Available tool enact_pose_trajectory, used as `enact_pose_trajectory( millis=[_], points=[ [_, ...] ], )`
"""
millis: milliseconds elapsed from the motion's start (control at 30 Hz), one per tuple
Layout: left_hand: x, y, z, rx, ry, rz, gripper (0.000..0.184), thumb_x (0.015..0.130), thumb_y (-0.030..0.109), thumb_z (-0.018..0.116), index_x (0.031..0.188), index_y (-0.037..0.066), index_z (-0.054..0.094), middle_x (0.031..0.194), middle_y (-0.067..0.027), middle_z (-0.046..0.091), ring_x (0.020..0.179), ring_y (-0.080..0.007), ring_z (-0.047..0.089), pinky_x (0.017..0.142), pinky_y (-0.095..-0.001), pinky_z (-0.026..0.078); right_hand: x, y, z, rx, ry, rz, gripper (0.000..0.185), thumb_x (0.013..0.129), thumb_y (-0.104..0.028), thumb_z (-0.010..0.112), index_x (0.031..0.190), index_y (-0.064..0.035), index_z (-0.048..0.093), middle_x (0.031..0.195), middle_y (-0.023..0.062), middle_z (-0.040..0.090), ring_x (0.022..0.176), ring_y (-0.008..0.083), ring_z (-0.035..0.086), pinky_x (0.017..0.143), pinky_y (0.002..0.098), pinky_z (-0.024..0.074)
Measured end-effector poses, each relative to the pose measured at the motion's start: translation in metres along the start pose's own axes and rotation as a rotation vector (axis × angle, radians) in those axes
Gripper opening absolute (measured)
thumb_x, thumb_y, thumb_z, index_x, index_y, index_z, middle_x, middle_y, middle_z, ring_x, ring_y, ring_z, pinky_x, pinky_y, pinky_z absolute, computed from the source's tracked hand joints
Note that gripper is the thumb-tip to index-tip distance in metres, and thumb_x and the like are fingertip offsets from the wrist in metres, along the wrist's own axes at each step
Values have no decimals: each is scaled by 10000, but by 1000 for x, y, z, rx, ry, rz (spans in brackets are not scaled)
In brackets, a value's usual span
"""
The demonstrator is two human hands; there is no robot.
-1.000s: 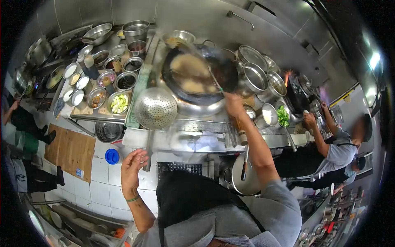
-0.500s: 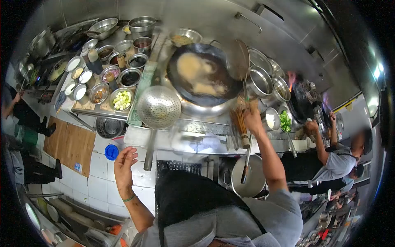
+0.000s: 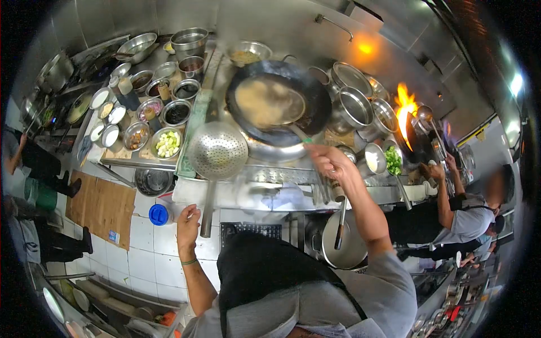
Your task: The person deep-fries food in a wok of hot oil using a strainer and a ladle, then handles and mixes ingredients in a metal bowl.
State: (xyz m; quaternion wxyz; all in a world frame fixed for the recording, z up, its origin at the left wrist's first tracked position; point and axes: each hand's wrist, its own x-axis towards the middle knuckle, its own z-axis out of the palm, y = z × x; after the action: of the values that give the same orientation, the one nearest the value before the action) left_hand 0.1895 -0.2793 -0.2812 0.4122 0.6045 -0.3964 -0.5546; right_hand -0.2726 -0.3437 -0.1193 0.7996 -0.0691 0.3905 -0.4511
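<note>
My right hand (image 3: 333, 161) is closed round the handle of a mesh skimmer (image 3: 294, 108), whose round head is now down in the black wok (image 3: 320, 96). Pale, blurred food (image 3: 253, 101) lies in dark liquid there, partly within the skimmer. My left hand (image 3: 188, 223) hangs low in front of the counter with loosely bent fingers and nothing visible in it. Close beside it is the handle of a large perforated ladle (image 3: 218, 150), which rests bowl-up on the counter's front edge, apart from the hand.
Left of the wok are a bowl of cut green vegetable (image 3: 167, 143) and several sauce pots (image 3: 177, 111). To the right stand metal pots (image 3: 356, 107) and a ladle of chopped greens (image 3: 393, 160). Flames (image 3: 406, 112) rise near a co-worker (image 3: 470, 219). A blue-lidded container (image 3: 159, 214) stands below.
My right hand has swung the skimmer from above the wok's right side down and left into it. My left hand has shifted right and slightly down. Flames have flared up at the co-worker's wok.
</note>
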Motion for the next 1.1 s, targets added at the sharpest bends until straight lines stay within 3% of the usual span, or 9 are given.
enact_pose_trajectory(
  millis=[233,333,367,467,700,900,1000,1033,1100],
  points=[
    [-2,-19,12,-114,-88,-63,394,912,192,597,1225,-39,537,977,-81,622,754,-138,592,631,-306,509,8,-1,-37,-315,38,-136,329,964,3,391,1291,-33,405,705,-19,397,414,16,270,279,178,187],
    [-8,-6,22,-335,-263,-311,369,912,176,582,1196,-54,529,969,-114,632,652,-164,596,544,-312,515,-13,-4,-43,-367,14,-120,320,959,9,394,1275,-32,428,710,-31,398,415,12,267,280,172,185],
    [-5,-7,25,-405,-306,-393,324,898,167,588,1171,0,540,857,-92,615,548,-155,555,446,-296,468,-16,-5,-45,-351,-19,-107,310,963,6,391,1267,-35,438,712,-33,403,416,8,271,280,167,183],
    [0,-5,34,-707,-534,-481,294,872,140,605,1135,40,521,741,-56,576,519,-147,531,426,-300,435,-25,-4,-38,-356,21,-106,314,961,11,394,1268,-38,439,702,-30,398,416,9,272,278,165,186],
    [5,41,44,-414,-381,-234,190,803,77,599,941,58,470,659,-43,513,434,-145,485,355,-301,401,-33,5,-42,-320,-51,-127,337,952,16,418,1283,-43,442,688,-33,393,409,7,288,275,169,184],
    [2,71,42,-436,-377,-203,298,795,40,600,1067,29,479,651,-41,508,428,-133,482,336,-288,407,-64,23,-10,-668,50,-173,375,961,-57,481,1334,-51,447,603,-43,401,370,32,275,292,193,167],
    [-7,73,41,-483,-381,-245,328,798,34,591,1106,28,480,652,-42,508,429,-133,478,338,-288,395,-70,62,19,-994,202,-238,353,960,-74,498,1312,-66,517,623,-24,478,406,43,342,335,211,245],
    [-8,74,41,-501,-385,-259,340,800,32,588,1122,27,481,653,-42,508,430,-133,476,338,-288,391,-57,77,8,-1239,198,-343,363,945,-76,521,1307,-67,555,635,32,523,461,105,447,424,268,385],
    [-11,75,43,-517,-375,-282,368,802,27,580,1155,25,475,657,-44,507,433,-134,472,341,-285,382,-34,110,-13,-1547,175,-670,393,912,-40,536,1304,-52,556,662,105,564,521,158,520,499,302,445]
  ],
)
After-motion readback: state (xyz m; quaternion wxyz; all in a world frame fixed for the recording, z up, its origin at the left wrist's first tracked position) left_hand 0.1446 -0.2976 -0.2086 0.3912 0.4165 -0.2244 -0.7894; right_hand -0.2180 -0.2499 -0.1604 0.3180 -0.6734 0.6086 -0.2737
